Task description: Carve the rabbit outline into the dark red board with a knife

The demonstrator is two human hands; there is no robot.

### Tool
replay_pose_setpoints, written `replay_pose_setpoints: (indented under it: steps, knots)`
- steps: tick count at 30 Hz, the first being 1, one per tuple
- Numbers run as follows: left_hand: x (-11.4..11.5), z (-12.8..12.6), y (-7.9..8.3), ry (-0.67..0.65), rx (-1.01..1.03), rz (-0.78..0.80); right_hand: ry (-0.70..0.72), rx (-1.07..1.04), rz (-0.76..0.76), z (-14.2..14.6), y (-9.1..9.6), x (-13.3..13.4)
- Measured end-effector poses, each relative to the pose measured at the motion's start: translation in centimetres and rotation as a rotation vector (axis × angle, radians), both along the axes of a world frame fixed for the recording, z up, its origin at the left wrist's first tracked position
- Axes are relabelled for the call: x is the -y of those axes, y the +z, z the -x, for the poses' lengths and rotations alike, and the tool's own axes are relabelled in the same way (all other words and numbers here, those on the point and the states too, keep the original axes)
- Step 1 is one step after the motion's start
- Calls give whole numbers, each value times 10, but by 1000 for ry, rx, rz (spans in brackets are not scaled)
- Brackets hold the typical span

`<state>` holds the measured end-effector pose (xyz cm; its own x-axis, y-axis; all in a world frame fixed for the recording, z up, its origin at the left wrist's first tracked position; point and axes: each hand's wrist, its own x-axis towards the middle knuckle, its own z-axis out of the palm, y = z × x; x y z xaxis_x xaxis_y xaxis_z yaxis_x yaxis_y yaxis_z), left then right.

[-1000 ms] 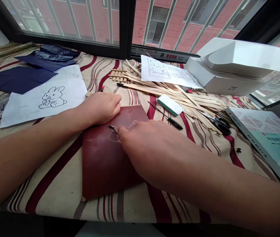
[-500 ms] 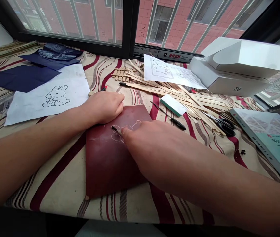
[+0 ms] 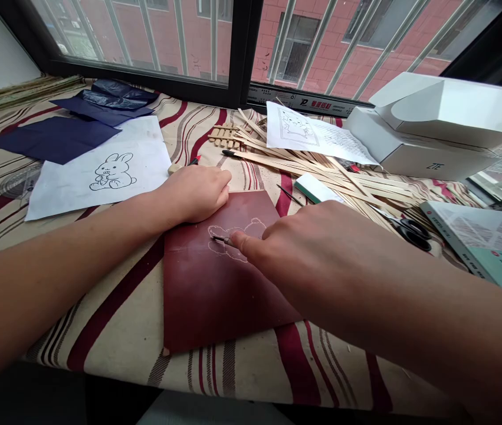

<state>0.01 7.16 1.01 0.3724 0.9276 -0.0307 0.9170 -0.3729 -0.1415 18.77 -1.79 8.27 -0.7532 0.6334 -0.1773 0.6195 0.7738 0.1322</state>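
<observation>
The right hand is grasping a small knife against a rabbit outline on a dark red board. The left hand is resting on the board's edge, fingers relaxed.

Left hand rests curled; right hand pinches.

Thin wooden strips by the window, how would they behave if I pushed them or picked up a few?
The thin wooden strips probably feel light and a bit springy, since they are long and narrow. Lying crisscrossed in a loose pile, they would likely shift together if pushed. Bent hard, they might snap.
</observation>
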Motion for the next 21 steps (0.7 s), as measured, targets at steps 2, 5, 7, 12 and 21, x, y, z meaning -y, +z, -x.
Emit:
replay_pose_setpoints:
  steps: [2,5,7,12,21]
  knots:
    - [0,1,-1,-5,5,-3,35,1,-6,-5,0,-3]
    - [-1,1,-1,-6,9,-8,97,-15,-14,-13,1,-5]
    - [-1,0,-2,-5,9,-11,96,1,8,-13,1,-6]
    - [0,-1,-1,-2,1,-7,108,18,-10,-5,-1,-8]
    - [0,-2,1,21,-5,9,87,-33,-11,-5,-6,-5]
